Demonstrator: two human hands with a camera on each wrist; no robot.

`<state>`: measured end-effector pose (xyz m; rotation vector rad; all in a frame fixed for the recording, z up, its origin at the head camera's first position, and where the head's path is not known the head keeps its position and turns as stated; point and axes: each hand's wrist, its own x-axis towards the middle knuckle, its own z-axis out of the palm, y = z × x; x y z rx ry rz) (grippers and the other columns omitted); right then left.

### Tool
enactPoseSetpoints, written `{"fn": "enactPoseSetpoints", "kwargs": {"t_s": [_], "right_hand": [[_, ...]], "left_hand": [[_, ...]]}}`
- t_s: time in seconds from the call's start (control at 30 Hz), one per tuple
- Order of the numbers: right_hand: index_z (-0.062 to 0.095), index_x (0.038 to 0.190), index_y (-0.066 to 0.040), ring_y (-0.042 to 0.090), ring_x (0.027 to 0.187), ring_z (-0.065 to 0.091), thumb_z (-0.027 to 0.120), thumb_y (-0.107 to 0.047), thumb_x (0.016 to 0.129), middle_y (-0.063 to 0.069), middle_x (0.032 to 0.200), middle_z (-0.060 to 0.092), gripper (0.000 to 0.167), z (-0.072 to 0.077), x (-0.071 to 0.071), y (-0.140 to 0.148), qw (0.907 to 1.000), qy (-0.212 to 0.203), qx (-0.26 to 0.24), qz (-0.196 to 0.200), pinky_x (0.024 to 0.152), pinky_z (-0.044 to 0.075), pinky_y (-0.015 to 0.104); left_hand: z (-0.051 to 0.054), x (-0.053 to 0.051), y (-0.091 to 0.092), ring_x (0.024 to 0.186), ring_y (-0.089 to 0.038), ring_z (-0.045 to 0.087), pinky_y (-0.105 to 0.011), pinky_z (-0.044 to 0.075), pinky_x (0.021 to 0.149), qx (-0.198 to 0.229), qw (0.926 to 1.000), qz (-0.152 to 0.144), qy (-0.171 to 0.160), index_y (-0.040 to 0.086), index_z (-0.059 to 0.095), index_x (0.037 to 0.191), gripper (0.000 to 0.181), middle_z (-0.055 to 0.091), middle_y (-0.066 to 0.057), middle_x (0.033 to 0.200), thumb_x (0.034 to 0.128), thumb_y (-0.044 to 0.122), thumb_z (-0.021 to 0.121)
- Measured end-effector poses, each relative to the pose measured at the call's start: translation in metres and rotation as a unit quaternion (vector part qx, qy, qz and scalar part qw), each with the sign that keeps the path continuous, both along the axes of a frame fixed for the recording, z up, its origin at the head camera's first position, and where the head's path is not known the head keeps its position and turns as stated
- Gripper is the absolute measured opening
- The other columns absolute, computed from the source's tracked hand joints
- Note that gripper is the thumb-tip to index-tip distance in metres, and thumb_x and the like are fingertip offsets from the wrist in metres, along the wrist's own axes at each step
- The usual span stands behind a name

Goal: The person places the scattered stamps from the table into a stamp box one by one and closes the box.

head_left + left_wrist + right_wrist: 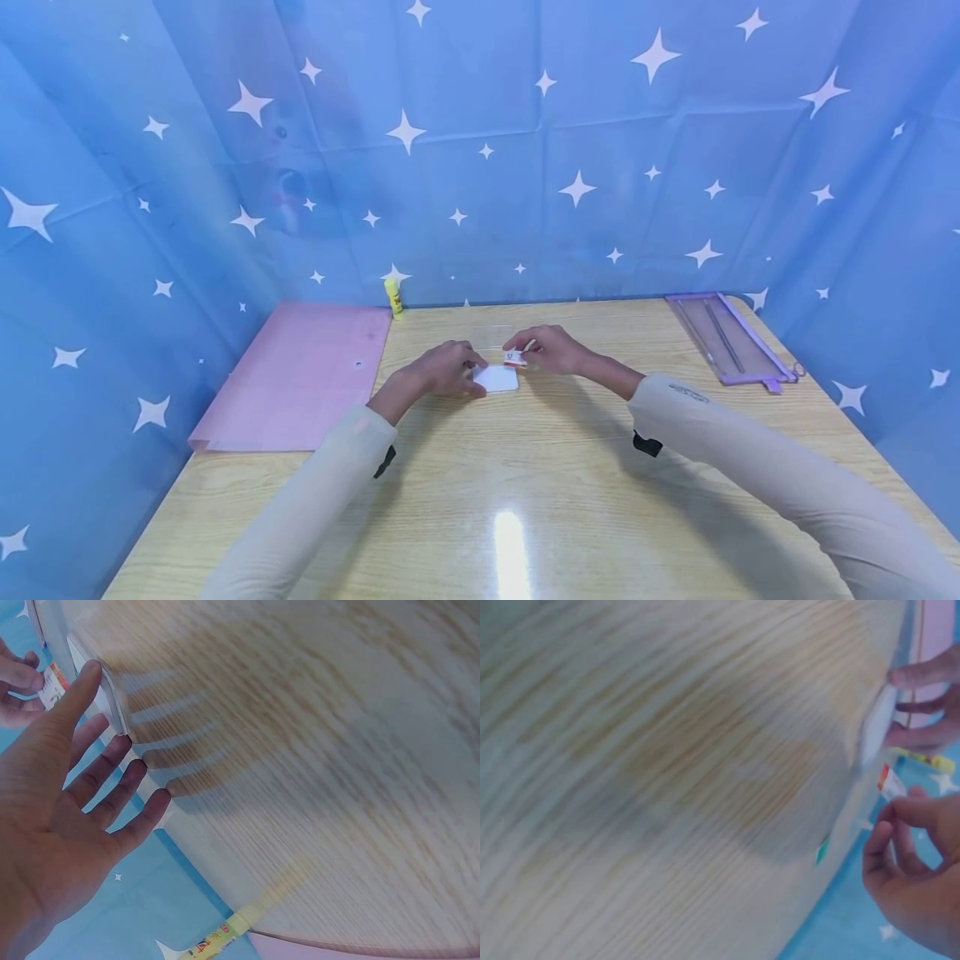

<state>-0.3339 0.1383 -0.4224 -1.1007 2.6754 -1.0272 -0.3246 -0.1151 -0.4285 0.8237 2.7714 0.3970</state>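
A white rectangular block with rounded corners (496,378), perhaps a stack of cards, lies on the table in the head view. My left hand (447,367) holds its left end between thumb and fingers; the other fingers are spread in the left wrist view. Just behind the block, my right hand (553,350) pinches a small white card with a red-orange edge (514,358) between thumb and forefinger. The same small card (890,784) hangs near the white block (876,727) in the right wrist view. The print on the card is too small to read.
A pink folder (300,375) lies at the left, with a yellow glue stick (393,298) upright beside it. A purple-edged mesh pouch (731,337) holding thin rods lies at the right. Behind the hands is a faint clear sheet (492,335). A starry blue curtain (480,183) borders the table.
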Motion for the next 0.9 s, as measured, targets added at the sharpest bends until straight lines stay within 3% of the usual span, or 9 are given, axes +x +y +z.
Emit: {"fn": "enactPoseSetpoints", "kwargs": {"t_s": [0.4,0.9], "right_hand": [[0.073,0.116,0.007,0.037,0.106,0.071,0.064,0.012,0.095,0.020,0.115,0.074,0.024,-0.005,0.002,-0.023,0.9994,-0.017,-0.011,0.030,0.088,0.060,0.043],[0.075,0.116,0.002,0.034,0.104,0.072,0.065,0.010,0.095,0.018,0.119,0.074,0.024,-0.018,0.003,-0.030,0.9995,-0.004,-0.001,0.031,0.086,0.060,0.038]], "left_hand": [[0.002,0.002,-0.002,0.094,-0.017,0.056,-0.032,0.050,0.085,0.018,0.9997,-0.019,0.007,0.012,0.070,0.136,0.056,0.067,-0.004,0.115,0.0885,0.038,0.085],[0.001,0.002,-0.001,0.094,-0.017,0.057,-0.031,0.051,0.087,0.009,0.9999,-0.009,0.010,0.012,0.071,0.134,0.056,0.067,-0.002,0.117,0.0877,0.040,0.085]]}}
